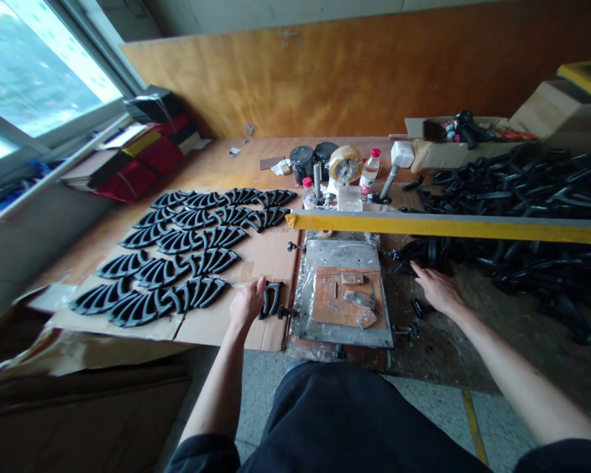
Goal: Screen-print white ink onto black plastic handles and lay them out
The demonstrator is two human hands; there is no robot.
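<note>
Two hands low centre. Heap of black parts (522, 190) at right partly hidden behind yellow bar (448, 226), cut off by right frame edge. Bare cardboard (263, 259) strip open between laid-out rows (177, 266) and metal plate (345, 253). Left hand (247, 303) fingers curled on black curved piece (273, 299) at cardboard's right edge, lower centre. Right hand (436, 289) fingers spread flat, tips at heap's edge; contact unclear.

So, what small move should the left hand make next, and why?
Probably take the left hand off the black curved part: it lies flat on the cardboard, just right of the nearest row of parts, and the right hand reaches toward the pile of black parts.
</note>
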